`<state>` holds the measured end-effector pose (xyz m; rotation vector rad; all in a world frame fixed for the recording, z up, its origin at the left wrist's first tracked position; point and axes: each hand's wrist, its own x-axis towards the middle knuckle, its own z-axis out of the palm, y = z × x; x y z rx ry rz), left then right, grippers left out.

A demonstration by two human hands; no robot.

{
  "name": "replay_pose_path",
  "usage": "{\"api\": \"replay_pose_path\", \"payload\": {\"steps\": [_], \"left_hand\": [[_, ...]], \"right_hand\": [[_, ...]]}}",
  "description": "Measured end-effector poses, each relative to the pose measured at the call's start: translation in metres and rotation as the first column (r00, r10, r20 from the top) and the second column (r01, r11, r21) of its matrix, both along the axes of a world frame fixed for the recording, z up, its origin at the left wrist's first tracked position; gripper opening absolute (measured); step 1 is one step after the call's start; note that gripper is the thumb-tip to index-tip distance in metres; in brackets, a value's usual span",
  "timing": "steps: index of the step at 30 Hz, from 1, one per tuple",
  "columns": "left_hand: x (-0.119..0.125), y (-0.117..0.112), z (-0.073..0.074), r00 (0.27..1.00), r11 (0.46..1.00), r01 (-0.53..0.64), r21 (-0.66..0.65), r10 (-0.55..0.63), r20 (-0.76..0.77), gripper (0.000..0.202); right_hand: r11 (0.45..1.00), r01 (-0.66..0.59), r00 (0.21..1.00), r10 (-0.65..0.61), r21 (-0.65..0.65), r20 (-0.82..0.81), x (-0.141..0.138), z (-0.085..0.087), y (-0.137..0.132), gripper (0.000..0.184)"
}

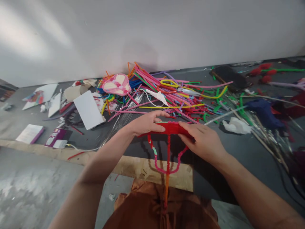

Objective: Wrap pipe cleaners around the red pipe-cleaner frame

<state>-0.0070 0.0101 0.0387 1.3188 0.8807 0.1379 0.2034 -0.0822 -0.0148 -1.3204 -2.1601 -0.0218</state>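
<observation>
Both of my hands hold a red pipe-cleaner piece (172, 128) above the table's front edge. My left hand (152, 124) pinches its left end, thumb on the near face. My right hand (201, 136) grips the right end, with fingers and thumb closed on it. From the red band hang a curved pink, red and mint loop (156, 160) and a straight middle stem, red above and orange (166, 183) below. Behind the hands lies a heap of loose pipe cleaners (152, 86) in pink, yellow, green and other colours.
Scissors (188, 91) and a pink-and-cream heart-shaped piece (116, 84) rest on the heap. White card (88, 109) and a purple box (55, 137) lie left. A blue glue gun (263, 111), crumpled white tissue (237, 126) and a dark phone-like slab (230, 78) are right. A wall stands behind.
</observation>
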Motion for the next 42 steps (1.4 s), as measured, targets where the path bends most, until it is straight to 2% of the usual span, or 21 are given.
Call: {"api": "replay_pose_path", "payload": {"steps": [7,13,16,19,22,26,31,35,37,39,40,42], "left_hand": [[0.001,0.002,0.001,0.998,0.997,-0.059,0.05,0.059,0.009,0.053],[0.0,0.001,0.002,0.997,0.995,-0.077,0.061,0.078,-0.009,0.058],[-0.004,0.0,0.002,0.997,0.994,-0.08,0.07,0.08,0.008,0.056],[-0.01,-0.001,0.0,0.997,0.994,-0.073,0.086,0.07,0.032,0.066],[-0.013,-0.003,-0.003,0.997,0.994,-0.075,0.082,0.073,0.032,0.074],[-0.012,-0.007,-0.007,0.996,0.991,-0.083,0.107,0.084,-0.005,0.068],[-0.006,-0.01,-0.006,0.986,0.977,-0.159,0.141,0.164,-0.027,0.061],[-0.016,-0.009,-0.005,0.987,0.975,-0.154,0.157,0.159,-0.019,0.062],[-0.028,-0.01,-0.008,0.968,0.96,-0.249,0.131,0.245,0.049,0.057],[-0.041,-0.015,-0.014,0.904,0.912,-0.41,0.021,0.403,0.144,0.054],[-0.046,-0.019,-0.018,0.874,0.894,-0.442,-0.072,0.448,0.187,0.054],[-0.05,-0.029,-0.025,0.861,0.892,-0.384,-0.239,0.439,0.256,0.057]], "right_hand": [[1.0,0.01,1.0,-0.01,-0.014,-0.01,0.001,0.001,0.001,0.032],[1.0,-0.012,1.0,0.012,-0.008,-0.016,0.001,0.0,0.001,0.031],[1.0,0.02,0.999,-0.02,0.005,-0.027,0.002,-0.002,0.003,0.031],[0.998,0.058,0.997,-0.058,-0.004,-0.047,0.002,-0.003,0.004,0.031],[0.999,0.042,0.997,-0.043,-0.021,-0.058,0.001,-0.004,0.004,0.032],[0.999,0.023,0.997,-0.025,-0.026,-0.067,0.0,-0.004,0.003,0.032],[0.999,0.006,0.997,-0.009,-0.04,-0.073,-0.001,-0.003,0.002,0.031],[1.0,0.013,0.997,-0.014,-0.018,-0.078,0.001,-0.002,0.003,0.031],[0.999,0.04,0.995,-0.039,0.011,-0.091,0.003,-0.002,0.004,0.032],[0.995,0.087,0.991,-0.083,0.041,-0.108,0.006,-0.002,0.005,0.033],[0.992,0.115,0.987,-0.108,0.051,-0.115,0.008,-0.002,0.006,0.033],[0.984,0.164,0.98,-0.155,0.065,-0.121,0.01,-0.004,0.008,0.034]]}}
